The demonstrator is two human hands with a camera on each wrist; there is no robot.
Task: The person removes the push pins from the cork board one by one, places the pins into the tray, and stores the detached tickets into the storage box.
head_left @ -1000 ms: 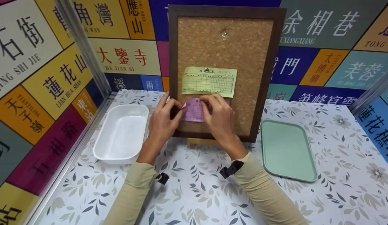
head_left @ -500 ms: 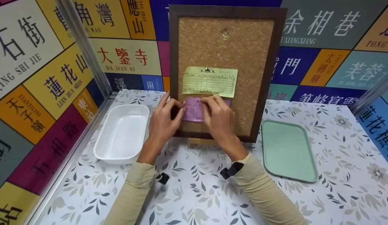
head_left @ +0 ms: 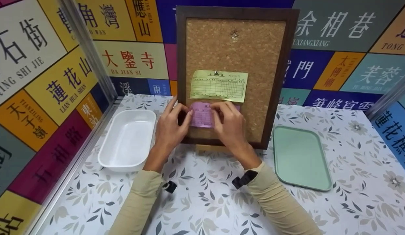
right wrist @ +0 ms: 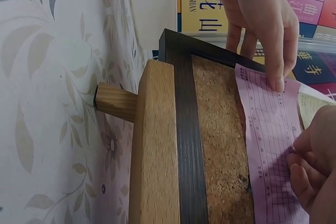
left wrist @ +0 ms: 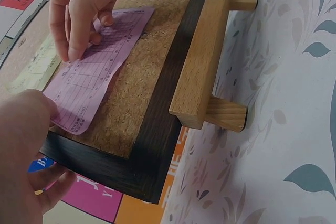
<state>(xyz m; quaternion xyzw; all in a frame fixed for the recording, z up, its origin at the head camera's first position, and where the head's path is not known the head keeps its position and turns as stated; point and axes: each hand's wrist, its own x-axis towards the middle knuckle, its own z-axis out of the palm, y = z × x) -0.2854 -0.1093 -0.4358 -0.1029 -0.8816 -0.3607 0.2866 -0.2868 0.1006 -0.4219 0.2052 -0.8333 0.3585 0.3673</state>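
A pink receipt slip (head_left: 201, 114) lies against the lower part of a dark-framed corkboard (head_left: 254, 49), below a yellow slip (head_left: 218, 86). My left hand (head_left: 171, 125) is at the slip's left edge, its thumb tip on the paper and other fingers behind the frame in the left wrist view. My right hand (head_left: 232, 124) has its thumb and fingers curled together at the slip's upper middle. What sits between those fingertips is hidden. In the right wrist view the pink slip (right wrist: 268, 129) lies flat along the cork.
A wooden stand (right wrist: 155, 129) supports the board. A white basin (head_left: 127, 140) is on the left and a green tray (head_left: 302, 156) on the right of the floral tablecloth (head_left: 202, 202). Small clear pins (head_left: 234, 34) cluster high on the cork.
My right hand's fingertips have dropped slightly, and its wrist has shifted a little to the right. My left hand, the board and the yellow slip stay in place.
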